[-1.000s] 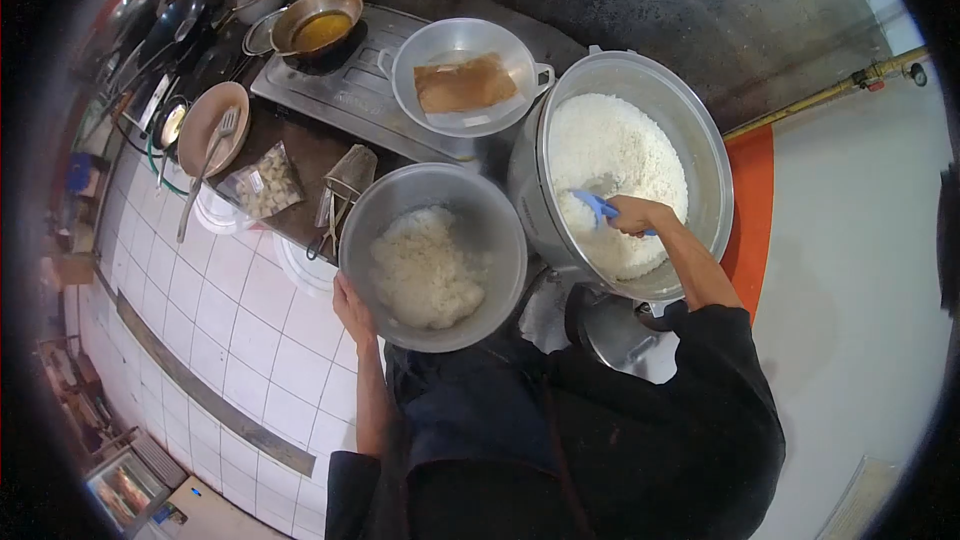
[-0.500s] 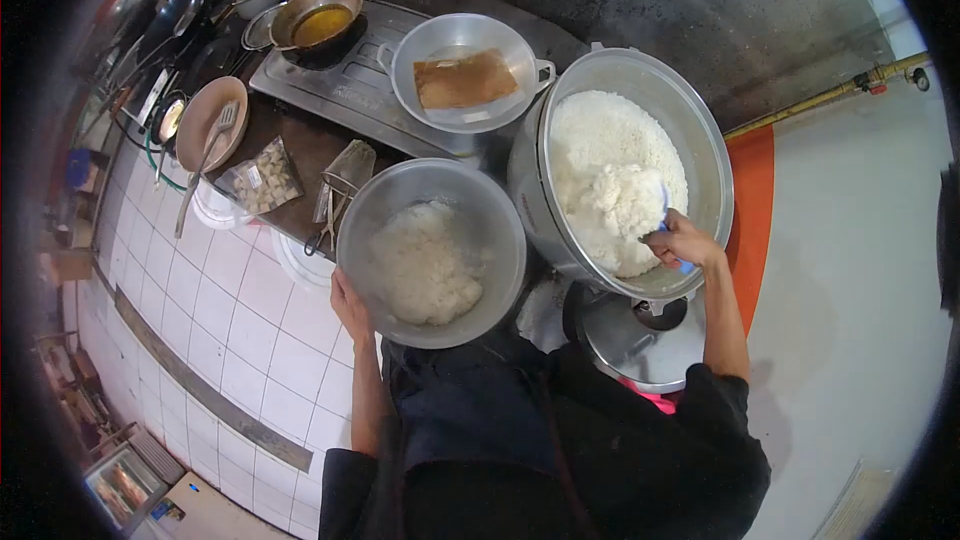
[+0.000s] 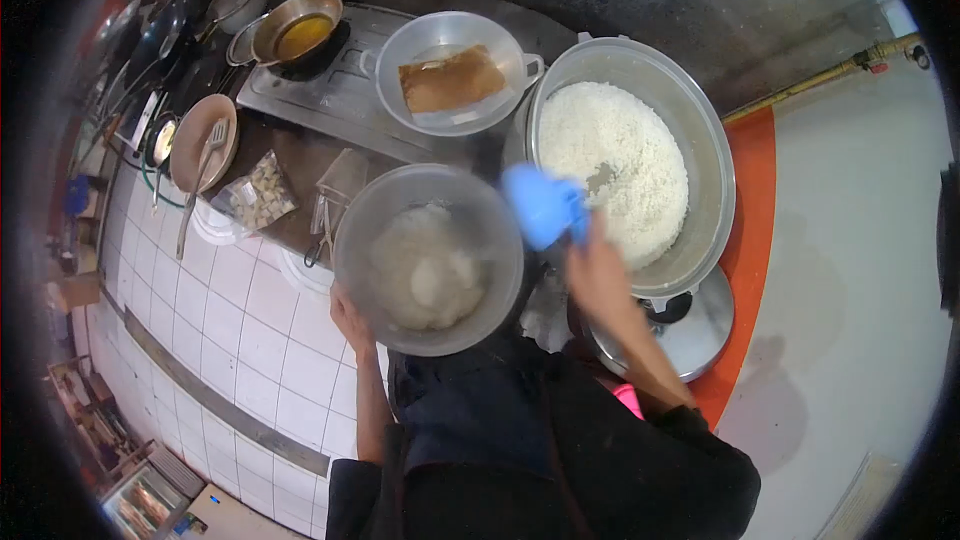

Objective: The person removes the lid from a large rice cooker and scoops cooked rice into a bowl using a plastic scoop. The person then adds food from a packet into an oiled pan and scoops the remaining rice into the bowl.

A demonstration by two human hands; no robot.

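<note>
My left hand (image 3: 352, 320) grips the left side of a grey metal bowl (image 3: 505, 290), held close to my body. White cooked rice (image 3: 420, 280) lies in the bowl, slightly blurred. My right hand (image 3: 600, 275) is closed round the handle of a blue plastic scoop (image 3: 540, 205), smeared by motion. The scoop hangs between the bowl's right rim and a big aluminium pot (image 3: 710, 180), its back turned up, so its inside is hidden. White rice (image 3: 640, 160) fills much of the pot, with a hollow dug near its left side.
Behind the bowl, a two-handled pan (image 3: 480, 30) holding brown paper rests on the stove (image 3: 330, 90). A wok (image 3: 300, 35) with yellow oil stands further left. Near the counter edge are a bag of cubes (image 3: 265, 190), tongs (image 3: 320, 230) and a bowl (image 3: 185, 140) with a spatula.
My right hand has swung left out of the pot with the scoop, which has turned over near the bowl's rim. A pale clump now shows in the bowl. My left hand stays on the bowl.
</note>
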